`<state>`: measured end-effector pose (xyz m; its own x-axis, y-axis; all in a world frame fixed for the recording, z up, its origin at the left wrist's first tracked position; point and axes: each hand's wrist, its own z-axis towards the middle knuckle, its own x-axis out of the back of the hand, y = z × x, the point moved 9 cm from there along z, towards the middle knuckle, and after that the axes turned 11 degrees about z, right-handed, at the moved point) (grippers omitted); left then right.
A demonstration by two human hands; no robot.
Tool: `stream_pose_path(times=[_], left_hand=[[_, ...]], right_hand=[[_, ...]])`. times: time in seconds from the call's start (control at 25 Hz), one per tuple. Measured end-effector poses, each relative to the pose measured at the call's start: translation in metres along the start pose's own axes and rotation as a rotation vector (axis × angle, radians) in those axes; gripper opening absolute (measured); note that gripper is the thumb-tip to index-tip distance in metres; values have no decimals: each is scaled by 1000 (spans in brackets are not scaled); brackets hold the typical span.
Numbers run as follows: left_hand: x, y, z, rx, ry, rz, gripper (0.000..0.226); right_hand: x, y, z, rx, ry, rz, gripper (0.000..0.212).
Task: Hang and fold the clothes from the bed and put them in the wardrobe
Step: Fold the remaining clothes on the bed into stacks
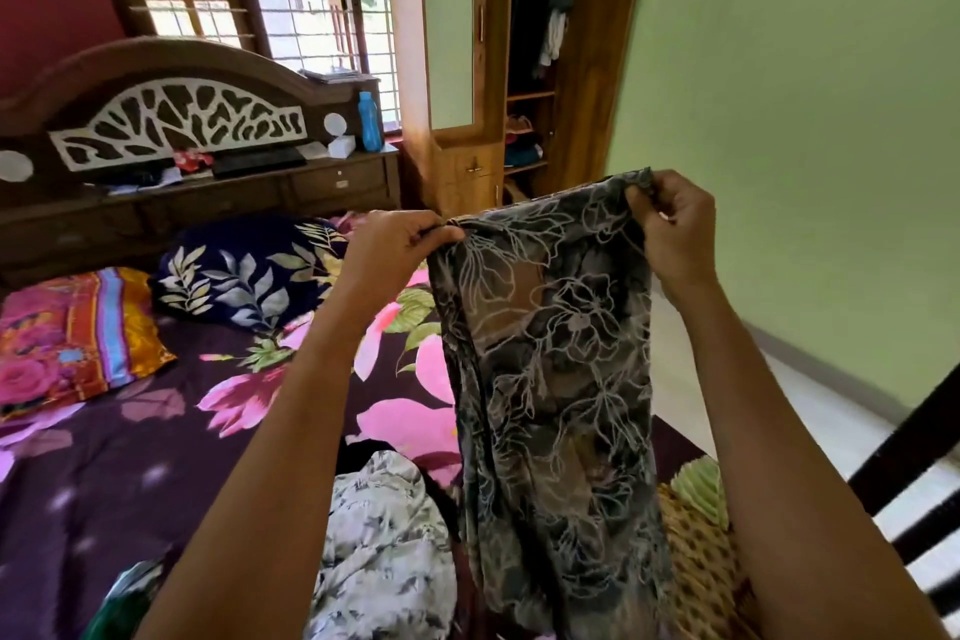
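Fabric: thin dark grey floral-print garment point(550, 359), light, limp, likely slippery. Your left hand point(395, 250) and right hand point(675, 234) each pinch a top corner; it hangs below both, over purple floral bed point(130, 457). Keep pinching the top edge.

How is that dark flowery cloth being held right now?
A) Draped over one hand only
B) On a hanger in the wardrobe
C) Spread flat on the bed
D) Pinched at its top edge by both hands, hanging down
D: the left hand and the right hand each pinch a top corner of the dark floral garment, which hangs down over the bed.
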<state>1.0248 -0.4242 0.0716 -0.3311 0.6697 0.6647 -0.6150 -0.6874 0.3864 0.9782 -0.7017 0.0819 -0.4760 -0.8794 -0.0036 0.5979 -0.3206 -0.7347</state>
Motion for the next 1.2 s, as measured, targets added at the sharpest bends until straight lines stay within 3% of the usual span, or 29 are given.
stream_pose_path(times=[0.12,0.24,0.44,0.64,0.8,0.96,1.12,1.2], left_hand=[[-18,15,20,-6,131,-23,25],[-56,14,34,89,98,13,19],[-83,45,63,-44,24,65,36],[-103,49,77,-31,63,288,26],[-120,48,88,124,27,92,21],[-132,42,93,412,-19,-471,29],[-125,46,106,499,93,-760,33],[-138,38,117,473,-48,-884,28]], right_hand=[[13,10,19,101,55,-66,14],[19,43,41,33,-6,-136,12],[48,67,76,26,23,-120,12],[67,83,90,48,-54,-194,14],[79,95,93,-5,-19,-180,14],[87,96,94,-28,30,-132,12],[77,74,103,44,74,-24,11],[63,85,111,9,41,-73,12]])
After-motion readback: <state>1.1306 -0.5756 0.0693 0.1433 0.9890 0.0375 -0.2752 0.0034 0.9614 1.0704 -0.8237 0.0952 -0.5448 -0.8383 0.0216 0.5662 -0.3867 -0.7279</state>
